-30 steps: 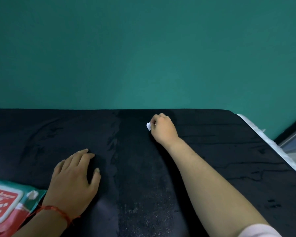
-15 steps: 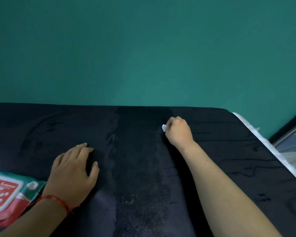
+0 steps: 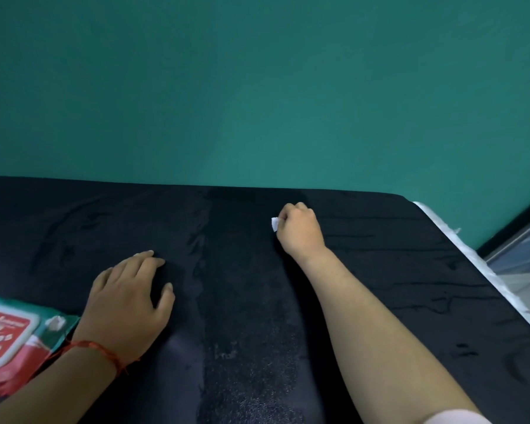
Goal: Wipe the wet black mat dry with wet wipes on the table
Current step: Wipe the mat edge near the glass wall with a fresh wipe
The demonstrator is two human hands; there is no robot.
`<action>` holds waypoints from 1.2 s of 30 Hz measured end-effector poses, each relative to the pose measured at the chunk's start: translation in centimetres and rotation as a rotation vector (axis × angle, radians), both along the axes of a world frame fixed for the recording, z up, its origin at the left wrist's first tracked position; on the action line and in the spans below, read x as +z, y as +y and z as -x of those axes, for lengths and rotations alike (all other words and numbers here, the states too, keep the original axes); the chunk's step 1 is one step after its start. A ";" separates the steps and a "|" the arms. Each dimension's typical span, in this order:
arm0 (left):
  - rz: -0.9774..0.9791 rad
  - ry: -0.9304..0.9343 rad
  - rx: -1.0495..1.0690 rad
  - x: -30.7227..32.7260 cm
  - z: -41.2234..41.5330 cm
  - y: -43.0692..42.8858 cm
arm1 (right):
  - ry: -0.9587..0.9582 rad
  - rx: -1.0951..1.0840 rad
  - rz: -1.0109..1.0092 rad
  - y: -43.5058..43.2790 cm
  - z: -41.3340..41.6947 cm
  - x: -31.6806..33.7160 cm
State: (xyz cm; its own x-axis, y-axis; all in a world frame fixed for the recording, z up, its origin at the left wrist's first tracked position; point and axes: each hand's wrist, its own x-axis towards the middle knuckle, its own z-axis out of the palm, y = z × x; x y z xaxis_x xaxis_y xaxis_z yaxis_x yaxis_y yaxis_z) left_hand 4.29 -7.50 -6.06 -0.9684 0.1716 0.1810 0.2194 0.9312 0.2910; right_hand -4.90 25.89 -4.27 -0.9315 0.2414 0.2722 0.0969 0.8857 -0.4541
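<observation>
Since half a second ago the right hand (image 3: 299, 232) has slid slightly back onto the right edge of the dark damp band (image 3: 242, 301) down the black mat (image 3: 410, 270), its fingers curled tight round a small white wipe (image 3: 275, 224). Left of the band, the left hand (image 3: 126, 304) lies flat, fingers spread, pinning the mat; the wipes pack (image 3: 10, 335) sits further left. So small a wad may let knuckles drag and smear water rather than lift it.

One mat (image 3: 380, 270), one wipe (image 3: 274, 224), one wipes pack (image 3: 10, 341), one red wrist thread (image 3: 101, 351), and two hands: left hand (image 3: 126, 301), right hand (image 3: 299, 231)
</observation>
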 end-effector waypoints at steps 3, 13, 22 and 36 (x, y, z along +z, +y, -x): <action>-0.002 0.005 -0.003 0.1 0.0 0.0 | 0.000 -0.064 -0.022 1.9 -1.2 -0.1; -0.006 0.016 -0.007 0.2 -0.2 0.1 | 0.023 0.036 0.048 -1.0 -6.7 -1.0; -0.003 0.018 -0.006 0.3 -0.3 0.1 | 0.009 0.024 0.031 0.0 -5.1 -0.6; -0.032 0.042 -0.017 0.6 -0.5 0.3 | 0.088 0.030 -0.026 -2.5 -13.7 -2.4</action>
